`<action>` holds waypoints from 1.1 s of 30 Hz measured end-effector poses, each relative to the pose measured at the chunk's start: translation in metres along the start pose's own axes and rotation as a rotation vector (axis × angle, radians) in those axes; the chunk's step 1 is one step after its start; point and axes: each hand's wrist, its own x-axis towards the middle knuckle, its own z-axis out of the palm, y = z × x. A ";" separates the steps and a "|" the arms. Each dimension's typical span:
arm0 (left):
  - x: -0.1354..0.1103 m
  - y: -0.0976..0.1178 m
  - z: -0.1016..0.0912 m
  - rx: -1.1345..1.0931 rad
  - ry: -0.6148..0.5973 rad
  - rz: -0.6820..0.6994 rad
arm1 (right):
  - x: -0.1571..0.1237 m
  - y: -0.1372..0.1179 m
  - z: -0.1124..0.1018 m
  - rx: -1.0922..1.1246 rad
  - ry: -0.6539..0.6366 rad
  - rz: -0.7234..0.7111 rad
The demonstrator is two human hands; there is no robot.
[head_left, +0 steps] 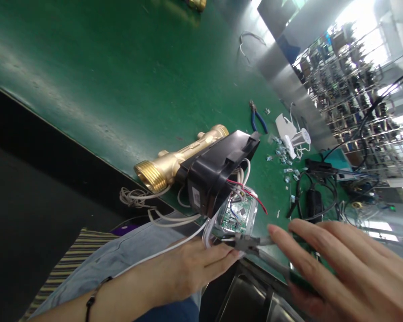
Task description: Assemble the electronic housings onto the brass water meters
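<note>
In my right hand (pixel 336 264) is a pair of pliers (pixel 246 243), grey at the jaws with a dark green handle. The jaws lie by the fingertips of my left hand (pixel 195 264), whose fingers are pressed together around white cables (pixel 208 230). What the jaws grip is too small to tell. Beside them sits a green circuit board (pixel 233 217) in a clear case, with red and white wires running to it. A black plastic housing (pixel 208 174) stands tilted on a brass pipe fitting (pixel 174 163) with threaded ends.
Blue-handled cutters (pixel 258 118) lie on the green bench (pixel 121 80). Near them are a white wire spool (pixel 300 136) and scattered small metal parts (pixel 282 152). Black cables (pixel 314 201) lie at the right. A coiled white cable (pixel 134 197) hangs over the bench edge.
</note>
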 end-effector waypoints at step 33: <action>-0.002 -0.001 0.006 -0.028 -0.073 -0.014 | 0.030 -0.003 -0.008 -0.298 0.076 -0.341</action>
